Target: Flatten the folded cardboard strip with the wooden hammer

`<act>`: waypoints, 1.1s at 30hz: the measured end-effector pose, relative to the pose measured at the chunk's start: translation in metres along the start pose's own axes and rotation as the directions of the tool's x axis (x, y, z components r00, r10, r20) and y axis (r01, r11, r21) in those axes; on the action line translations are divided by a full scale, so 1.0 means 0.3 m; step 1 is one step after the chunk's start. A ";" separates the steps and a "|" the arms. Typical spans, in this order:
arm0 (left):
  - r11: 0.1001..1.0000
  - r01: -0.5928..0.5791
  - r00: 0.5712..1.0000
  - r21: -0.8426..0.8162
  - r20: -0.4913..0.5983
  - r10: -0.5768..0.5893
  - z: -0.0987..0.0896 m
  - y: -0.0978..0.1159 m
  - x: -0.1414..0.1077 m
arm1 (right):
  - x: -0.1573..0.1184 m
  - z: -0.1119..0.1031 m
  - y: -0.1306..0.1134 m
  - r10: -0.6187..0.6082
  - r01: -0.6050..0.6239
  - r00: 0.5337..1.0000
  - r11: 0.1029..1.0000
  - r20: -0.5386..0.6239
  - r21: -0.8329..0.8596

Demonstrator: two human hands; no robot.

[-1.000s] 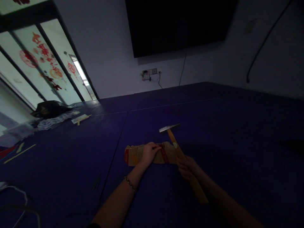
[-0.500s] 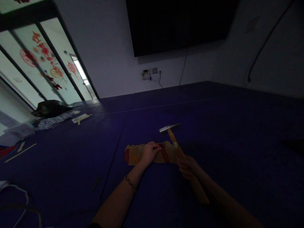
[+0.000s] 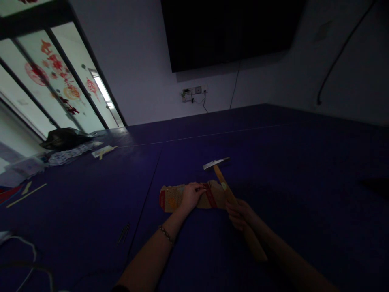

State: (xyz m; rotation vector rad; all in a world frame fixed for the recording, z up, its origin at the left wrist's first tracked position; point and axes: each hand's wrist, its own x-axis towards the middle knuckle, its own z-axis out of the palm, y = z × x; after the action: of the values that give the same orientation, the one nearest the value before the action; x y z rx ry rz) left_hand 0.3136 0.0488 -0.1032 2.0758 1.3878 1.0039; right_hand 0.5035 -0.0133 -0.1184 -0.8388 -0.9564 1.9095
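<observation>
A brown cardboard piece (image 3: 172,198) with red bands lies flat on the dark blue surface (image 3: 194,251). My left hand (image 3: 192,195) rests on its middle, fingers pinched together on something small and dark that I cannot make out. To the right, my right hand (image 3: 240,213) is wrapped round the wooden handle of a hammer (image 3: 223,180). The hammer's metal head is beyond the cardboard's far edge, above the blue surface. Part of the cardboard is hidden beneath my left hand.
Several thin metal rods (image 3: 123,233) lie left of my left forearm. White cables (image 3: 32,247) curve at the lower left. Farther back left are a black bag (image 3: 65,138), plastic wrapping (image 3: 68,156) and a white packet (image 3: 103,151). A long thin strip (image 3: 26,196) lies at the left.
The hammer's head has shifted very slightly left. My left hand and the cardboard have hardly moved.
</observation>
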 end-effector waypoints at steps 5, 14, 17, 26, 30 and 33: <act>0.999 0.039 0.999 0.023 -0.034 -0.038 0.000 -0.002 0.001 | -0.001 0.003 -0.001 0.001 -0.001 1.000 1.000 0.002 -0.002; 0.998 0.040 0.999 0.043 -0.011 -0.039 -0.003 0.005 0.001 | -0.010 0.030 -0.013 0.006 -0.006 1.000 1.000 -0.030 0.009; 0.998 0.039 0.999 0.040 -0.012 -0.038 -0.004 0.010 0.000 | -0.011 0.036 -0.015 0.000 0.000 0.999 1.000 -0.034 0.005; 0.997 0.069 0.997 -0.024 -0.029 -0.070 -0.002 0.003 0.016 | -0.049 0.103 -0.060 -0.075 0.046 0.986 0.981 -0.151 -0.187; 0.995 0.087 0.996 -0.056 -0.020 -0.088 0.006 -0.002 0.024 | -0.131 0.177 -0.123 -0.188 0.059 0.959 0.863 -0.210 -0.502; 0.993 0.095 0.995 -0.074 -0.016 -0.097 0.009 -0.001 0.026 | -0.205 0.249 -0.150 -0.275 0.012 0.922 0.723 -0.272 -0.690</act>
State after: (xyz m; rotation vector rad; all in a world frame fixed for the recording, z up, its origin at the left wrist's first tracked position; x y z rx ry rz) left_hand 0.3173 0.0562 -0.1026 1.9328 1.4251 1.0217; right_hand 0.4860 -0.0730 -0.0317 -1.4286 -1.4641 1.1735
